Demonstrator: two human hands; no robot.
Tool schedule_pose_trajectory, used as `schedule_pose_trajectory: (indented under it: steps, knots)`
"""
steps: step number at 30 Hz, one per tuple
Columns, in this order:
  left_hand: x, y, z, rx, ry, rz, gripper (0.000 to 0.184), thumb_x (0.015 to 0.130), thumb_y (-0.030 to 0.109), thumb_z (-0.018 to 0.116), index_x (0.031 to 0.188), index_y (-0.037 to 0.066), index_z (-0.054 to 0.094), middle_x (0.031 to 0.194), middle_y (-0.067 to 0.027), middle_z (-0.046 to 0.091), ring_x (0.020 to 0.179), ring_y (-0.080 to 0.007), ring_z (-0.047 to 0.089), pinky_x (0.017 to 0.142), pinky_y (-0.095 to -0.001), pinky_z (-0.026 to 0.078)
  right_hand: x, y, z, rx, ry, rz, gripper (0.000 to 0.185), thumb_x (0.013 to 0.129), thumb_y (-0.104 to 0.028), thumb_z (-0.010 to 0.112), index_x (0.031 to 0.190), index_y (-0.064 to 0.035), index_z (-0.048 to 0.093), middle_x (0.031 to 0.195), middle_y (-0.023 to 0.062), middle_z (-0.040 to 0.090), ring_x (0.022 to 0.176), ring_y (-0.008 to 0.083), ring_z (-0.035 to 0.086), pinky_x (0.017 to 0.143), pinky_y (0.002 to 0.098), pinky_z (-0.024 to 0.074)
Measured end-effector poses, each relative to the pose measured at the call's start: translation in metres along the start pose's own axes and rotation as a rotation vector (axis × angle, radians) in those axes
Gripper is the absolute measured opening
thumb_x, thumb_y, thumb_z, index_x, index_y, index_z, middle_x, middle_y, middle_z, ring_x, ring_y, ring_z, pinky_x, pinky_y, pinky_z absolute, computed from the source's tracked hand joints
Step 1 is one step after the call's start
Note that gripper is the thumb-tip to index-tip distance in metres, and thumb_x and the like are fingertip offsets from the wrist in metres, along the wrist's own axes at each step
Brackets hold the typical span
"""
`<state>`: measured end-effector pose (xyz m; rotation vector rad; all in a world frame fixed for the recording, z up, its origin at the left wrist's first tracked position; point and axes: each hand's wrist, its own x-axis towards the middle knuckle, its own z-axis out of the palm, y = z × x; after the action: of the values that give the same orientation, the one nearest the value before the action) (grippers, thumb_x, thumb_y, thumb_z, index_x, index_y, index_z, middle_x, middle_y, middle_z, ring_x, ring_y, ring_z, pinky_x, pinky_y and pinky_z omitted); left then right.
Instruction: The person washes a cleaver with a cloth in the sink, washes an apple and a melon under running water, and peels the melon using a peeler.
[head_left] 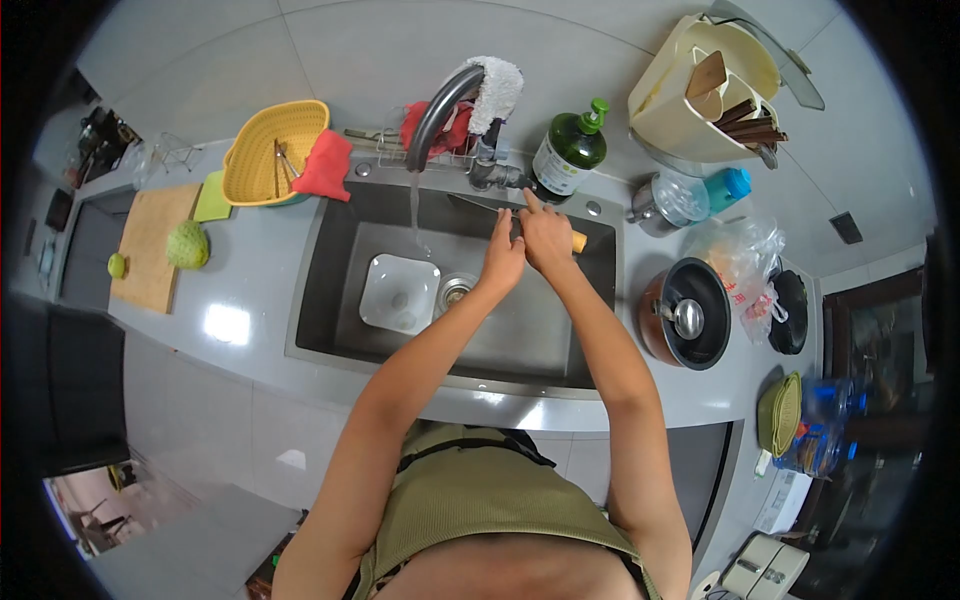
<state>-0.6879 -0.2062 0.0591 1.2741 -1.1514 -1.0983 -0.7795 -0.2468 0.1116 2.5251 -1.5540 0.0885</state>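
Note:
Over the back right of the sink (pixel 537 350), my right hand (pixel 547 240) is closed around a knife (pixel 579 241). The yellowish end of its handle sticks out on the right, and its blade points left near the sink's back wall. One finger of this hand stretches up to the end of the grey tap body (pixel 500 176). My left hand (pixel 503 262) is beside the right one, close to the blade, fingers stretched out; whether it touches the blade is unclear. Water (pixel 414 205) runs from the curved spout (pixel 437 117). A white square bowl (pixel 385 295) sits left of the drain (pixel 455 290).
Left of the sink are a yellow basket (pixel 245 150), a red cloth (pixel 324 165), a green bumpy fruit (pixel 187 246) and a cutting board (pixel 150 262). A green pump bottle (pixel 570 155) stands behind. To the right are a dark pot (pixel 707 340) and a utensil holder (pixel 665 80).

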Motion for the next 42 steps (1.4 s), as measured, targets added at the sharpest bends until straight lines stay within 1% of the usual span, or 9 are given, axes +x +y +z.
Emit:
schedule_pose_trajectory:
  steps: [5,6,10,16,22,29,34,40,42]
  knots:
    - [-0.033,-0.004,-0.039,0.271,0.180,0.005,0.052,0.082,-0.001,0.045,0.133,-0.003,0.037,0.142,-0.0215,0.033,0.124,-0.0362,0.041,0.103,-0.0409,0.034,-0.010,-0.032,0.003,0.432,-0.289,0.234,0.024,0.076,-0.027,0.065,0.093,-0.0085,0.064,0.104,0.0152,0.065,0.094,0.0305,0.062,0.076,0.0415,0.0496]
    - [-0.040,-0.011,-0.049,0.362,0.232,0.013,0.050,0.081,-0.001,0.045,0.131,-0.004,0.040,0.141,-0.0216,0.035,0.124,-0.0368,0.042,0.103,-0.0417,0.034,-0.013,-0.041,0.011,0.562,-0.265,0.283,0.027,0.078,-0.029,0.064,0.098,-0.0110,0.065,0.089,0.0166,0.067,0.093,0.0319,0.063,0.078,0.0398,0.0490]
    - [-0.064,-0.039,-0.084,0.657,0.207,0.125,0.045,0.080,-0.004,0.045,0.125,-0.005,0.049,0.140,-0.0215,0.037,0.126,-0.0368,0.039,0.106,-0.0412,0.031,-0.005,-0.074,0.053,0.822,-0.522,0.383,0.033,0.077,-0.030,0.065,0.104,-0.0106,0.066,0.091,0.0148,0.068,0.088,0.0306,0.065,0.077,0.0372,0.0475]
    - [-0.078,-0.039,-0.116,0.820,0.142,0.157,0.046,0.088,0.008,0.046,0.132,-0.006,0.039,0.144,-0.0243,0.028,0.134,-0.0380,0.026,0.110,-0.0422,0.024,0.006,-0.111,0.097,1.222,-0.545,0.510,0.030,0.080,-0.027,0.064,0.093,-0.0004,0.065,0.076,0.0099,0.066,0.066,0.0181,0.063,0.066,0.0311,0.0471]
    - [-0.033,-0.058,-0.150,0.940,0.198,0.112,0.048,0.091,0.016,0.045,0.134,-0.004,0.036,0.146,-0.0210,0.025,0.136,-0.0361,0.023,0.110,-0.0431,0.022,-0.001,-0.112,0.085,1.219,-0.606,0.471,0.025,0.082,-0.023,0.064,0.088,0.0007,0.062,0.067,0.0064,0.061,0.056,0.0136,0.055,0.056,0.0314,0.0441]
    - [-0.005,-0.052,-0.148,0.915,0.209,0.138,0.049,0.088,0.010,0.044,0.134,-0.006,0.036,0.145,-0.0246,0.025,0.134,-0.0412,0.024,0.110,-0.0438,0.022,-0.014,-0.094,0.073,1.317,-0.580,0.597,0.019,0.084,-0.017,0.061,0.088,0.0020,0.061,0.067,0.0066,0.059,0.057,0.0140,0.055,0.053,0.0285,0.0428]
    - [-0.045,-0.055,-0.121,0.815,-0.032,0.174,0.057,0.080,0.002,0.048,0.135,-0.006,0.035,0.146,-0.0231,0.024,0.136,-0.0400,0.020,0.111,-0.0434,0.021,-0.006,-0.099,0.067,1.410,-0.537,0.631,0.018,0.086,-0.015,0.059,0.084,0.0025,0.059,0.065,0.0060,0.057,0.053,0.0128,0.052,0.049,0.0275,0.0402]
    - [-0.044,-0.044,-0.133,0.777,0.038,0.089,0.057,0.083,0.005,0.053,0.134,-0.009,0.034,0.144,-0.0298,0.023,0.135,-0.0425,0.021,0.111,-0.0424,0.021,0.003,-0.112,0.062,1.579,-0.647,0.492,0.014,0.084,-0.012,0.057,0.084,0.0023,0.059,0.065,0.0100,0.058,0.054,0.0183,0.055,0.050,0.0314,0.0428]
    - [-0.029,-0.054,-0.143,0.592,0.163,-0.059,0.055,0.086,0.008,0.052,0.135,-0.009,0.032,0.142,-0.0334,0.023,0.135,-0.0437,0.020,0.111,-0.0422,0.020,-0.004,-0.121,0.062,1.186,-0.327,0.204,0.012,0.082,-0.008,0.055,0.088,0.0021,0.059,0.067,0.0136,0.060,0.059,0.0250,0.057,0.055,0.0347,0.0453]
